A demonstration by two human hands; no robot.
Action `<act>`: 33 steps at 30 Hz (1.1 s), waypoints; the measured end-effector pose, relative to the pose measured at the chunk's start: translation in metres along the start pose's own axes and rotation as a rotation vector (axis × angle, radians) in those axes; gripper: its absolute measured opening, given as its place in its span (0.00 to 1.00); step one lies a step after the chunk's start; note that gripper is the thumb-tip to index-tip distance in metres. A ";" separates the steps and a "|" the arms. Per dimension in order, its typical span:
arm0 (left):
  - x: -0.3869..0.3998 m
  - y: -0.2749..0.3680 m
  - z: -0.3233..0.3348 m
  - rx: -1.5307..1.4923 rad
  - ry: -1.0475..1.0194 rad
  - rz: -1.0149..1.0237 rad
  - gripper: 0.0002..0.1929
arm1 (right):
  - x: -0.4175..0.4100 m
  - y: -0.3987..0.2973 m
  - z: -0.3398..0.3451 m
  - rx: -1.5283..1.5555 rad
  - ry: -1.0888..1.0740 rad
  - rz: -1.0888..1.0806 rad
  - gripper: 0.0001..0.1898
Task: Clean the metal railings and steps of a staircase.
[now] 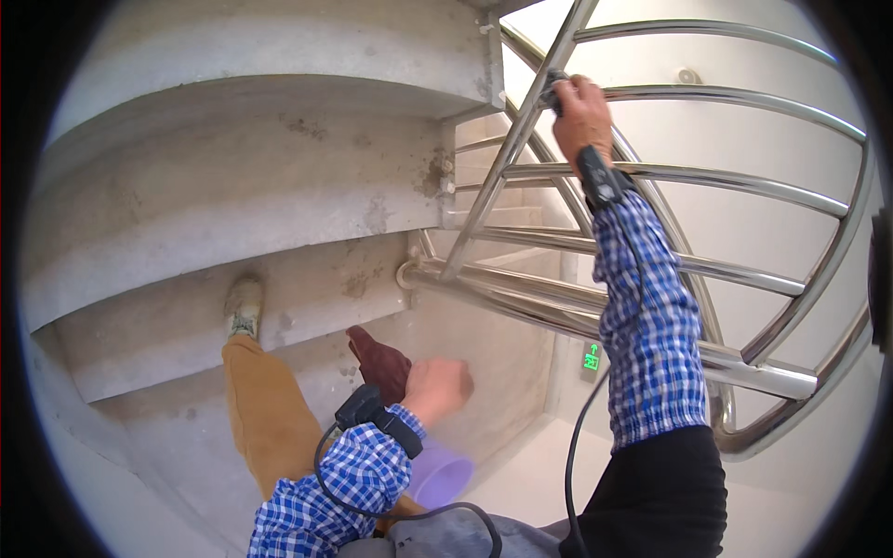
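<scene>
My right hand (584,118) grips a dark grey cloth (552,91), pressed against a slanted polished metal post (520,132) of the stair railing. My left hand (439,390) is low in front of me, blurred, its fingers curled. A dark red cloth (380,363) sticks out from its far side and seems held in it. Below that hand is a translucent purple plastic container (441,478), partly behind my forearm; whether the hand also holds it is hidden. Black strapped devices with cables sit on both wrists.
Stained concrete steps (237,167) rise on the left, with my beige shoe (244,307) on one. Curved metal rails (725,181) bend around at right above an open stairwell. A green lit exit sign (591,357) shows lower down.
</scene>
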State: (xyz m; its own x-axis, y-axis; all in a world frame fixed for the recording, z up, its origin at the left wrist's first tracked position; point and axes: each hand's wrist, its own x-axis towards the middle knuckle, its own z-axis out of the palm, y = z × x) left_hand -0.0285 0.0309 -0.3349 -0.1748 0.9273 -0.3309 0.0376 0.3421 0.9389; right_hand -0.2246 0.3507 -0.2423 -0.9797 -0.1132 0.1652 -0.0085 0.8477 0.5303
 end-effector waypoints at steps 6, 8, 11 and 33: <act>0.002 -0.005 0.007 -0.025 -0.006 0.069 0.11 | -0.080 -0.058 0.067 0.049 -0.488 -0.138 0.09; 0.001 -0.005 0.009 -0.058 0.021 0.073 0.11 | -0.103 -0.080 0.072 0.005 -0.471 -0.220 0.11; -0.001 -0.002 0.010 -0.107 0.034 0.058 0.11 | -0.082 -0.065 0.072 0.058 -0.441 -0.144 0.14; 0.026 0.066 -0.011 0.024 -0.078 0.013 0.09 | -0.043 -0.031 0.054 0.396 0.136 0.843 0.22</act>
State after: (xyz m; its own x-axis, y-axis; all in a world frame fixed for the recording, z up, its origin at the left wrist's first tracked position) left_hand -0.0413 0.0756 -0.2802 -0.0971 0.9404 -0.3259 0.0629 0.3326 0.9410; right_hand -0.1931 0.3569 -0.3105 -0.6620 0.5801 0.4746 0.6015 0.7890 -0.1254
